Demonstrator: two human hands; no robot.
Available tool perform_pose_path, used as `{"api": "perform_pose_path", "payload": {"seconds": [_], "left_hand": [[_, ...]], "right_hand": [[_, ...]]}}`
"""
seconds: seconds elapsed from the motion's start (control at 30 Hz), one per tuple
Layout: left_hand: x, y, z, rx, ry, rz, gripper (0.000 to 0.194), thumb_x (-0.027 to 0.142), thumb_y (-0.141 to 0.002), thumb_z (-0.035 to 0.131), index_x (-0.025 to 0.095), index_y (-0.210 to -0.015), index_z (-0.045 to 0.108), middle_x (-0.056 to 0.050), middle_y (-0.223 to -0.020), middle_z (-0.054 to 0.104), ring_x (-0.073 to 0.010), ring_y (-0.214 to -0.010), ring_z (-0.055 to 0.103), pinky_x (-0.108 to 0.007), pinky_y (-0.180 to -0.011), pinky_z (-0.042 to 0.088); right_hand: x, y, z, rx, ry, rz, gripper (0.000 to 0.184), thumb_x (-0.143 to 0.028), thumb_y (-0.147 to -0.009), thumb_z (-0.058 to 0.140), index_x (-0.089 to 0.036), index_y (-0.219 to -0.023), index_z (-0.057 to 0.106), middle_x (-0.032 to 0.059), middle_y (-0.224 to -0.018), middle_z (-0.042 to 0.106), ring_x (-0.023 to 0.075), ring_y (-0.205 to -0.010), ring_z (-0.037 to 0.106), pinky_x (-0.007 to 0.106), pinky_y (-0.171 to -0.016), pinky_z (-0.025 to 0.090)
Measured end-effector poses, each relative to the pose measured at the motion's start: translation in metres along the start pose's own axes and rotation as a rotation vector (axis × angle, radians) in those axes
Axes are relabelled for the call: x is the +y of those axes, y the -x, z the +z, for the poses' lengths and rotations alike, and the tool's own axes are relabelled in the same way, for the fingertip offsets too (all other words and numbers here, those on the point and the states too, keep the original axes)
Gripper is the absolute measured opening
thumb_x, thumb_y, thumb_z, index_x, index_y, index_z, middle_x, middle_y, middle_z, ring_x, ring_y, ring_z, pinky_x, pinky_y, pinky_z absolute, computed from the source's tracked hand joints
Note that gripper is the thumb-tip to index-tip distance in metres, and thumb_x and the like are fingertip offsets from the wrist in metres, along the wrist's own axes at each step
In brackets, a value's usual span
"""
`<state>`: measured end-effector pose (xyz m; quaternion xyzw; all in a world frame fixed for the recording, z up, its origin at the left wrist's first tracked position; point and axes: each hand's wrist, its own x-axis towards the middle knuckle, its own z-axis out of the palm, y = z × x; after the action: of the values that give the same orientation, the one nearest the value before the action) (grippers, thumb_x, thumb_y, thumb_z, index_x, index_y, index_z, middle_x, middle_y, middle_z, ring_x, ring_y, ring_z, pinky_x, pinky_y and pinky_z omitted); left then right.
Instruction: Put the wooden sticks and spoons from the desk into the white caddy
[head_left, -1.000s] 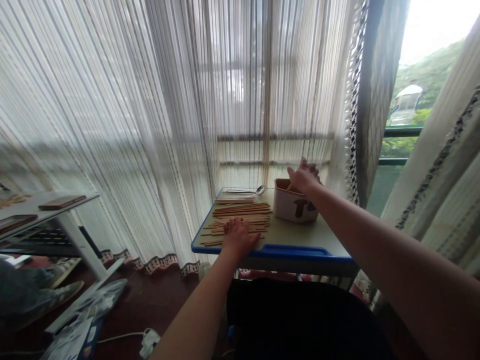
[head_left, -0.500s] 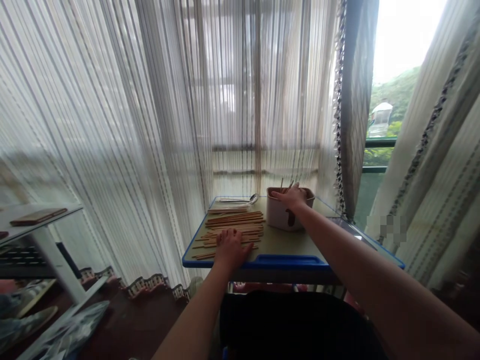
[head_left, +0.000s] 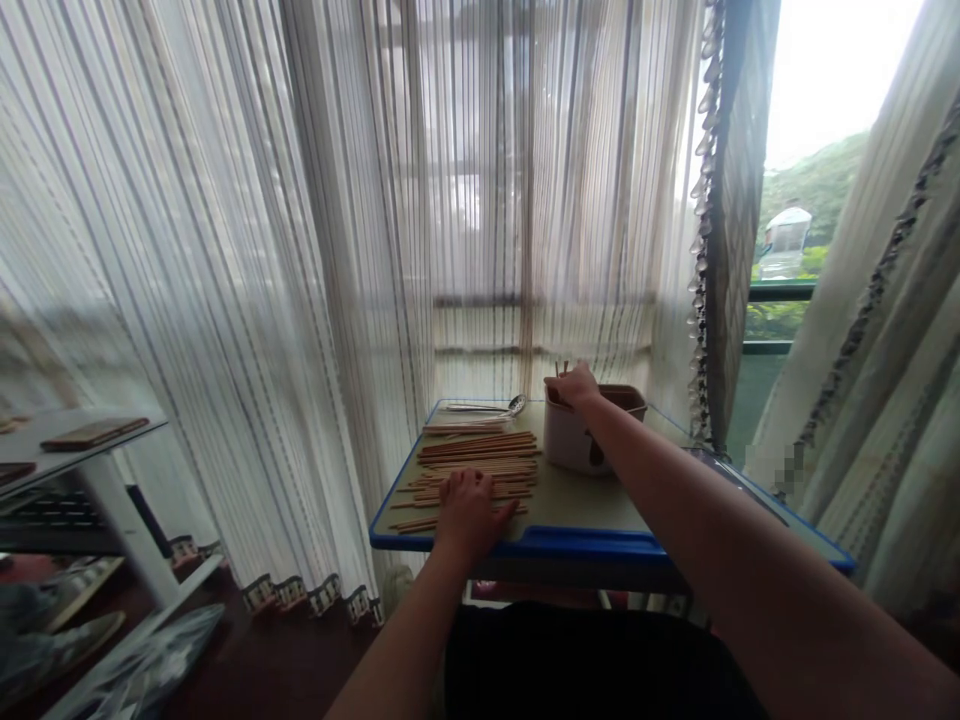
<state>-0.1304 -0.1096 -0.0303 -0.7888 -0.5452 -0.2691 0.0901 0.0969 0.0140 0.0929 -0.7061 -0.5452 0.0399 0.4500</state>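
Observation:
My left hand (head_left: 471, 508) lies on several wooden chopsticks (head_left: 480, 446) spread in rows on the desk, its fingers flat and the thumb out to the right. My right hand (head_left: 579, 384) is at the left end of a white holder (head_left: 564, 440) with a brown rim. Its fingers are closed around chopsticks whose tips poke up beside them; how many is hidden. Behind the rows lie paler chopsticks (head_left: 465, 428) and a metal slotted spoon (head_left: 517, 404).
The desk (head_left: 457, 544) has a raised blue edge. A dark flat object (head_left: 731, 478) lies at its right side. Sheer curtains (head_left: 480, 250) hang right behind it. To the left stands a white table (head_left: 124, 450) bearing a brown flat case (head_left: 94, 434).
My right hand has gone from spread over the holder's opening to closed at its left end. My left hand stays on the chopsticks. The view has shifted slightly.

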Motion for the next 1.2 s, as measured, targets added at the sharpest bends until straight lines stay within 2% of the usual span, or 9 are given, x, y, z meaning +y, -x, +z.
{"api": "perform_pose_path", "payload": {"seconds": [0.17,0.37,0.63,0.87,1.07,1.2], "left_hand": [[-0.002,-0.001,0.003,-0.013,0.011,0.001,0.042,0.057,-0.078,0.043,0.022,-0.098,0.058,-0.008,-0.105,0.051,-0.0262,-0.101,0.04,-0.041,-0.089,0.028],[-0.002,-0.001,0.004,-0.001,0.016,0.008,0.042,0.056,-0.077,0.044,0.022,-0.097,0.059,-0.008,-0.103,0.051,-0.026,-0.1,0.041,-0.041,-0.089,0.028],[-0.001,0.0,0.002,-0.007,0.04,-0.009,0.041,0.055,-0.078,0.045,0.022,-0.096,0.059,-0.008,-0.103,0.052,-0.0262,-0.101,0.04,-0.041,-0.089,0.028],[-0.001,0.001,0.004,0.004,0.033,0.015,0.038,0.054,-0.079,0.044,0.023,-0.095,0.059,-0.007,-0.103,0.052,-0.0251,-0.101,0.041,-0.041,-0.09,0.028],[0.001,0.0,0.003,-0.016,0.013,0.002,0.039,0.055,-0.08,0.042,0.023,-0.095,0.059,-0.007,-0.105,0.052,-0.025,-0.102,0.04,-0.041,-0.09,0.029],[0.002,0.0,0.001,-0.021,0.007,-0.004,0.038,0.054,-0.08,0.042,0.023,-0.094,0.059,-0.007,-0.104,0.052,-0.0249,-0.103,0.04,-0.042,-0.09,0.029]], "right_hand": [[0.001,-0.008,0.007,-0.011,0.04,0.001,0.032,-0.027,-0.07,0.062,-0.013,-0.098,0.058,0.01,-0.095,0.064,0.0186,-0.09,0.059,0.027,-0.077,0.041],[0.005,-0.007,0.008,-0.057,0.026,-0.06,0.016,-0.031,-0.069,0.063,-0.018,-0.077,0.065,0.0037,-0.077,0.066,0.0145,-0.075,0.06,0.023,-0.067,0.041],[0.004,-0.003,-0.005,-0.074,-0.114,-0.03,0.016,-0.029,-0.074,0.058,-0.015,-0.071,0.065,0.0041,-0.063,0.063,0.0145,-0.067,0.059,0.023,-0.061,0.041],[-0.001,0.011,-0.021,-0.251,-0.385,-0.008,0.016,-0.026,-0.079,0.055,-0.012,-0.081,0.064,0.0062,-0.07,0.066,0.0112,-0.06,0.059,0.021,-0.054,0.045],[0.001,0.025,-0.025,-0.36,-0.453,-0.008,0.014,-0.025,-0.07,0.066,-0.012,-0.072,0.065,0.005,-0.058,0.063,0.0118,-0.055,0.057,0.021,-0.052,0.045],[-0.001,0.03,-0.028,-0.382,-0.47,-0.015,0.014,-0.019,-0.067,0.065,-0.011,-0.077,0.066,0.0042,-0.059,0.063,0.012,-0.055,0.057,0.022,-0.053,0.045]]}}
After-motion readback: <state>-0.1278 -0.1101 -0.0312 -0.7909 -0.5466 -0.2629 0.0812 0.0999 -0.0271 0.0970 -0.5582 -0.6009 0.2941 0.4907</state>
